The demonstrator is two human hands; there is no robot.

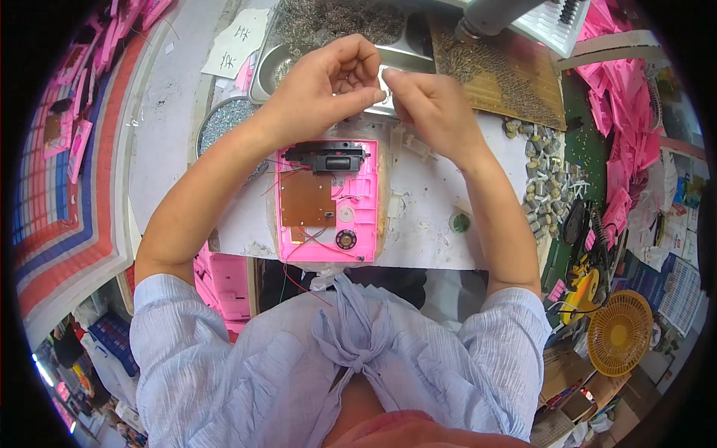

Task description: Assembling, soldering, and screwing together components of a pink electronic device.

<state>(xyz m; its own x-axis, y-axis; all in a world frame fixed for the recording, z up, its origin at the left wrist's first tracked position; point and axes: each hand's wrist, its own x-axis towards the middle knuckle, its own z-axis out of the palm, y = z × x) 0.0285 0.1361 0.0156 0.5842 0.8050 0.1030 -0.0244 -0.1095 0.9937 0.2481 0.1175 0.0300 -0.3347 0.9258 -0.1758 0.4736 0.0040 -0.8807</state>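
Note:
Both my hands are raised over the metal tray [412, 67], their fingertips almost meeting. My left hand [332, 86] is curled, thumb and fingers pinched toward the right hand. Opposite it, my right hand [433, 108] pinches thumb against forefinger. Whatever sits between the fingertips is too small to make out. Below them lies an open pink plastic casing [364, 220], flat on the bench. It carries a brown circuit board [306, 200], a black mechanism [340, 160] across its top and a small round black part [346, 239]. Loose red and green wires trail from it.
Coiled wire springs [343, 21] fill the tray's back. A round dish [224, 123] of small metal pieces stands left. To the right are a brown board [515, 82] covered in pins, small cylindrical metal parts [544, 179], pink casings [616, 97] and a yellow fan [620, 332].

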